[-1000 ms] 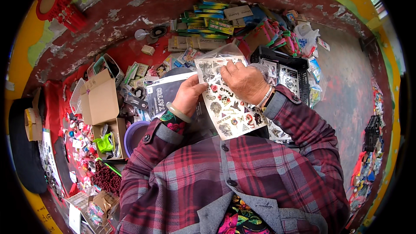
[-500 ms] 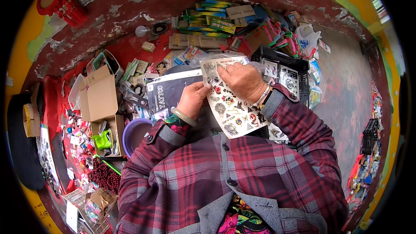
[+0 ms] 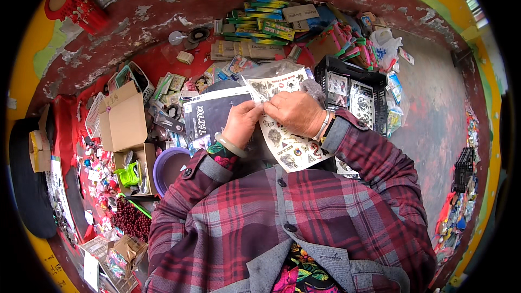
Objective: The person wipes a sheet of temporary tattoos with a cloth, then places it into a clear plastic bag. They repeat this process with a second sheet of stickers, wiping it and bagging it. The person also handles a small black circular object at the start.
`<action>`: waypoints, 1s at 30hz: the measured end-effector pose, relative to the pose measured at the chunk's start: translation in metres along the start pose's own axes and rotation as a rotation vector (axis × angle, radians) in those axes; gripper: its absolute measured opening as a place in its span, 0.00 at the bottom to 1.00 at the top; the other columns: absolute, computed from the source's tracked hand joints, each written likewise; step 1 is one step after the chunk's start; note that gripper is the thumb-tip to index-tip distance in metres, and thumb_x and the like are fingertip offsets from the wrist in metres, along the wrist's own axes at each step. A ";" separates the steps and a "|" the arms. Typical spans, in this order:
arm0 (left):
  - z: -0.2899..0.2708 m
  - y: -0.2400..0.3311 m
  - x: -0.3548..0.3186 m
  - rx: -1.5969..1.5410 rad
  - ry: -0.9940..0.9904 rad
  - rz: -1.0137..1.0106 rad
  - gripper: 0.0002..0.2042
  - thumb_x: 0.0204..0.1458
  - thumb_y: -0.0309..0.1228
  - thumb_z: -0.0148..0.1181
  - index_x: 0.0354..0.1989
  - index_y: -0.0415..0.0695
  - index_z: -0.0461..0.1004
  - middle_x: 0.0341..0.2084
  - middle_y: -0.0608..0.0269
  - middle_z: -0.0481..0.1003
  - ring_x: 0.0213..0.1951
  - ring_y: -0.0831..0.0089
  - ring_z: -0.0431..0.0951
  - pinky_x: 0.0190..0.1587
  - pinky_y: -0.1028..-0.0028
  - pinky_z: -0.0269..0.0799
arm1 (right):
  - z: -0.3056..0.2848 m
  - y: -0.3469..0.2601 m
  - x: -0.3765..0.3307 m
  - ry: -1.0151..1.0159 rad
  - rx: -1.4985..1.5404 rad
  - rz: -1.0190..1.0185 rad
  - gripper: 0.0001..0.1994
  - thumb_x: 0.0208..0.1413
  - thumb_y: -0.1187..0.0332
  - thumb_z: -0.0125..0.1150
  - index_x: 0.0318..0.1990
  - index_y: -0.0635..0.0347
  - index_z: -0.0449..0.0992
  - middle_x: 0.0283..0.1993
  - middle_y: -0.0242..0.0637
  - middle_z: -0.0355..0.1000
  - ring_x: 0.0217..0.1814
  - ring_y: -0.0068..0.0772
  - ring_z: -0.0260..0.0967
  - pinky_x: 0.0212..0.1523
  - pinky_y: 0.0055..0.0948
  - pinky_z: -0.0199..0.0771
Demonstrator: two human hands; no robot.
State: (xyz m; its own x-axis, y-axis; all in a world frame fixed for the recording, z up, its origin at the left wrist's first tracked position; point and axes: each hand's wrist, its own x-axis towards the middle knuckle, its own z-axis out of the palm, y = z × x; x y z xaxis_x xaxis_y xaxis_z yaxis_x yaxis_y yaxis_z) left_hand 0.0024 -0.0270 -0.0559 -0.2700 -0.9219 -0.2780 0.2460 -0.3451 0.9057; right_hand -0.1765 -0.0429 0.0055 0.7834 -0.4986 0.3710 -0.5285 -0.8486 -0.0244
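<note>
Head view: both hands pinch one sticker sheet [image 3: 290, 141] held at chest height w/ nothing under it but clutter. Left hand [image 3: 241, 123] grips its left edge, right hand [image 3: 296, 113] closes on the upper part, fingers meeting near the top. Sheet's long axis runs away from the body, tilted right (lower end toward right wrist). A dark booklet [image 3: 209, 116] lies just beside the left hand; black crate [image 3: 355, 89] to the right.

Glossy paper sticker sheet [image 3: 290, 138], matt cardboard box [image 3: 125, 116], rough peeling painted wall [image 3: 152, 16].
</note>
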 end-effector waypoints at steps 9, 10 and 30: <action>0.007 0.007 -0.008 -0.224 -0.093 -0.077 0.16 0.55 0.23 0.50 0.52 0.34 0.65 0.41 0.61 0.73 0.39 0.77 0.74 0.42 0.77 0.70 | -0.001 -0.008 -0.010 -0.064 -0.012 -0.021 0.04 0.43 0.69 0.54 0.28 0.57 0.69 0.23 0.30 0.65 0.28 0.30 0.68 0.27 0.27 0.70; 0.009 0.011 -0.012 -0.267 -0.104 -0.102 0.16 0.55 0.23 0.50 0.52 0.34 0.65 0.43 0.60 0.73 0.41 0.76 0.74 0.44 0.76 0.70 | -0.001 -0.008 -0.011 -0.066 -0.011 -0.023 0.04 0.42 0.69 0.54 0.28 0.57 0.69 0.23 0.30 0.65 0.28 0.30 0.68 0.27 0.27 0.70; 0.010 0.050 0.002 -0.542 -0.080 -0.073 0.15 0.56 0.26 0.52 0.51 0.35 0.65 0.42 0.55 0.74 0.40 0.67 0.77 0.45 0.67 0.74 | -0.086 0.079 -0.024 0.016 0.790 0.868 0.18 0.52 0.58 0.63 0.39 0.66 0.77 0.33 0.33 0.76 0.31 0.22 0.69 0.35 0.23 0.69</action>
State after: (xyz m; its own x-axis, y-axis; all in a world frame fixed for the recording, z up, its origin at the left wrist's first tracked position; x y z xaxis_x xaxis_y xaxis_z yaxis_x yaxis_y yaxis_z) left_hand 0.0052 -0.0444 -0.0084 -0.3688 -0.8832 -0.2898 0.6620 -0.4685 0.5850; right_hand -0.2650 -0.0828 0.0751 0.2525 -0.9667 -0.0419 -0.5289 -0.1016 -0.8426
